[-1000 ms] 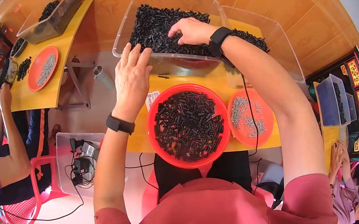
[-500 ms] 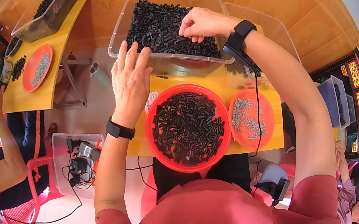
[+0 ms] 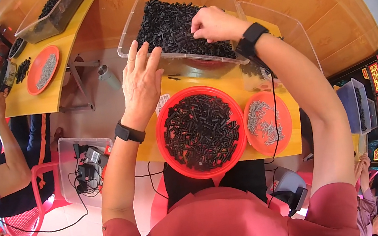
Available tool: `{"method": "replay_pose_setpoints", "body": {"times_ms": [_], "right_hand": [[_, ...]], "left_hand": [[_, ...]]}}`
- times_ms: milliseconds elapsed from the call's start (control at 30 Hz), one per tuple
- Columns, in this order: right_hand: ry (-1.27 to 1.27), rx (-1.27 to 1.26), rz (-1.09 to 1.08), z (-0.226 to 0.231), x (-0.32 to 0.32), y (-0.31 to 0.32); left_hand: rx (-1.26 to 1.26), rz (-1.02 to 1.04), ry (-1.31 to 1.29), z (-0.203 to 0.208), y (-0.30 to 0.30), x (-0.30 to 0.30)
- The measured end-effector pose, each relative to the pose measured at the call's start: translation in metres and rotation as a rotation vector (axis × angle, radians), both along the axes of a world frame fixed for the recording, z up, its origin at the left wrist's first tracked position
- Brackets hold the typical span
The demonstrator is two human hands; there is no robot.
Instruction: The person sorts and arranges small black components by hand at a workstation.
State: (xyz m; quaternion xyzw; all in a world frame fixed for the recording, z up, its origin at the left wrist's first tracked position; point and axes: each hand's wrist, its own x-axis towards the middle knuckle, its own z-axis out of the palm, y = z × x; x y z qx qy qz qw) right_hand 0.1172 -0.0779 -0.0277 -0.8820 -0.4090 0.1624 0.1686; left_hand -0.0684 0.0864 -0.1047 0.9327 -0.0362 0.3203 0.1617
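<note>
My left hand (image 3: 143,86) is open, its fingers spread and its fingertips at the near left rim of a clear plastic bin (image 3: 191,67). Small black tube-like pieces (image 3: 167,27) are heaped inside that bin. Over the right part of the heap, my right hand (image 3: 218,23) has its fingers curled and pressed together; what they hold, if anything, is hidden. Closer to me, a red basin (image 3: 161,139) holds many similar black pieces. To its right lies an orange-red plate (image 3: 284,114) with small grey pieces (image 3: 259,119) on it.
A second clear bin (image 3: 295,39) stands behind my right forearm. A black cable (image 3: 276,119) hangs from my right wrist across the plate. At left, a co-worker's arm (image 3: 9,156) reaches to another yellow table (image 3: 43,104). A clear box of cables (image 3: 73,185) sits on the left.
The whole view has shifted slightly, so things sit a little further right. My right hand stays over the heap with its fingers drawn together; my left hand remains at the rim.
</note>
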Motion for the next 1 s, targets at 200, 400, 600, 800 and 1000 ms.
{"method": "replay_pose_setpoints", "body": {"times_ms": [200, 400, 600, 800, 1000], "right_hand": [[0.566, -0.154, 0.166, 0.047, -0.044, -0.010], [0.196, 0.015, 0.055, 0.020, -0.025, 0.009], [-0.167, 0.066, 0.267, -0.026, 0.002, 0.031], [-0.130, 0.004, 0.173, -0.019, 0.001, 0.034], [0.173, 0.081, -0.018, 0.003, 0.003, 0.013]], "left_hand": [[-0.004, 0.014, 0.008, -0.002, 0.003, -0.002], [-0.003, 0.001, -0.013, -0.002, 0.004, -0.002], [-0.017, -0.021, -0.001, -0.001, 0.002, 0.000], [0.005, -0.017, -0.015, -0.003, 0.004, -0.001], [0.009, -0.012, -0.020, -0.002, 0.003, 0.000]]}}
